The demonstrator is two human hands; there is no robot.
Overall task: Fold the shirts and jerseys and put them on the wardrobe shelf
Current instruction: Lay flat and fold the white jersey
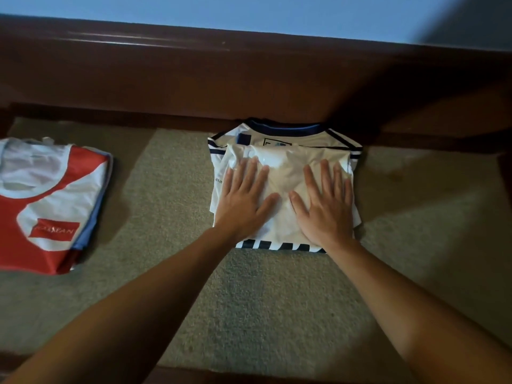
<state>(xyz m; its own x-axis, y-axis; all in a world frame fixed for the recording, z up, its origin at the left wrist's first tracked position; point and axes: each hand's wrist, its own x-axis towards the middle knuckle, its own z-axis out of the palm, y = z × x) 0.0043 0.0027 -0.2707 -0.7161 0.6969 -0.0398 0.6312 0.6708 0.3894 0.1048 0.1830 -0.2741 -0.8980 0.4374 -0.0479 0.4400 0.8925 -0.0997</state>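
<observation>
A folded white jersey [282, 164] lies on top of another white jersey with a dark blue collar and striped trim [288, 134], stacked on the carpet-lined wardrobe shelf [171, 189]. My left hand [243, 200] and my right hand [324, 206] both lie flat on the top jersey, fingers straight and spread, pressing it down. At the far left sits a second pile with a folded red and white shirt [47, 200] on top and blue fabric showing under its right edge.
A dark wooden board [249, 79] runs along the back of the shelf, close behind the jersey stack. A wooden front edge [194, 375] borders the shelf near me. Bare carpet lies between the two piles.
</observation>
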